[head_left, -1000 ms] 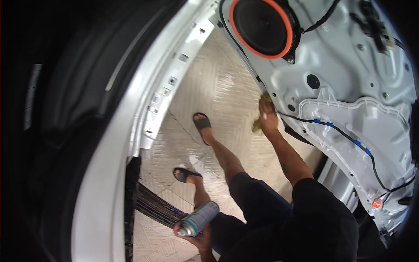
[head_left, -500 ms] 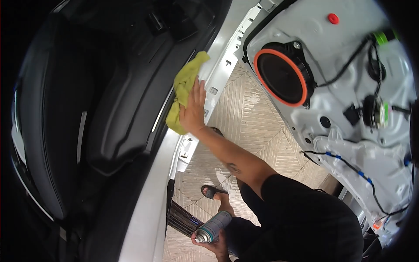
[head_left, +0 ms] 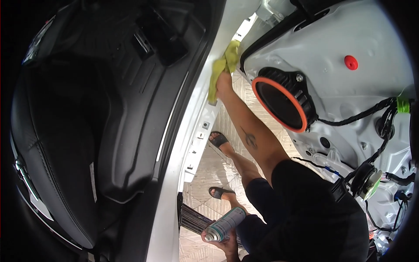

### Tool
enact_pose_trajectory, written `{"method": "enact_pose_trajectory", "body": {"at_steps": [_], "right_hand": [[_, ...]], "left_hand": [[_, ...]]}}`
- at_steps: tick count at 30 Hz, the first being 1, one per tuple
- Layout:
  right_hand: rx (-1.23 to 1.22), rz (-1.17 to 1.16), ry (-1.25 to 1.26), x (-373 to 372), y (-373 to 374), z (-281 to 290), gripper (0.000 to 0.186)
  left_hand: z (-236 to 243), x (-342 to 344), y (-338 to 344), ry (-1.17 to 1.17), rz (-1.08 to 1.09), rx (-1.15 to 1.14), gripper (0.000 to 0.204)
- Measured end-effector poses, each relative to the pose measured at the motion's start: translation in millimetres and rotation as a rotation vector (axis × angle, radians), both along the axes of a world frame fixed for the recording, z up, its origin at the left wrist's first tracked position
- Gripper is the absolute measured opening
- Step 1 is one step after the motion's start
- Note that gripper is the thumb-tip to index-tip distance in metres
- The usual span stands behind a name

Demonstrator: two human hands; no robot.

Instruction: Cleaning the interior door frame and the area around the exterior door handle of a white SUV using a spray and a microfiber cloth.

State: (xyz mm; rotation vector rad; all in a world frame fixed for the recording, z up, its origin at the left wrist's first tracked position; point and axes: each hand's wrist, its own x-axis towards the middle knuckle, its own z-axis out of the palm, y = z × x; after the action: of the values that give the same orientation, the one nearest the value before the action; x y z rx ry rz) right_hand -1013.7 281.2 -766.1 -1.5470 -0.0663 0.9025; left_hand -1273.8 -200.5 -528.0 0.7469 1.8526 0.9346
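Observation:
My right hand (head_left: 223,84) reaches far up the white door sill (head_left: 198,131) and holds a yellow-green cloth (head_left: 218,72) against it. The cloth is bunched around the hand, and most of the fingers are hidden in it. Lower down, my left hand (head_left: 227,245) is wrapped round the top end of an aerosol can (head_left: 229,222). The can lies tilted, its silver domed top toward the lower left and its printed body toward my legs. The nozzle is not plain to see.
To the left are the car's black floor liner (head_left: 126,170) and a dark seat (head_left: 56,174). On the right stands the opened door, its trim off, with an orange-rimmed speaker (head_left: 279,105), a red plug (head_left: 351,62) and a wiring harness (head_left: 353,122). My sandalled feet (head_left: 219,139) stand on patterned paving.
My right hand has slid the cloth forward along the sill, away from me. The view has shifted, and both feet now show. My left hand still grips the can.

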Motion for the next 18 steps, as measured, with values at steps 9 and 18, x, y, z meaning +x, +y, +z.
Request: {"method": "enact_pose_trajectory", "body": {"at_steps": [9, 18], "right_hand": [[0.128, -0.319, 0.217, 50.5, 79.4, -13.7, 0.033], [-0.379, 0.629, -0.638, 14.7, -58.5, 38.3, 0.049]], "left_hand": [[11.3, -25.2, -3.8, -0.005, -0.111, 0.012, 0.106], [18.1, -23.6, 8.0, -0.039, -0.129, 0.02, 0.1]]}}
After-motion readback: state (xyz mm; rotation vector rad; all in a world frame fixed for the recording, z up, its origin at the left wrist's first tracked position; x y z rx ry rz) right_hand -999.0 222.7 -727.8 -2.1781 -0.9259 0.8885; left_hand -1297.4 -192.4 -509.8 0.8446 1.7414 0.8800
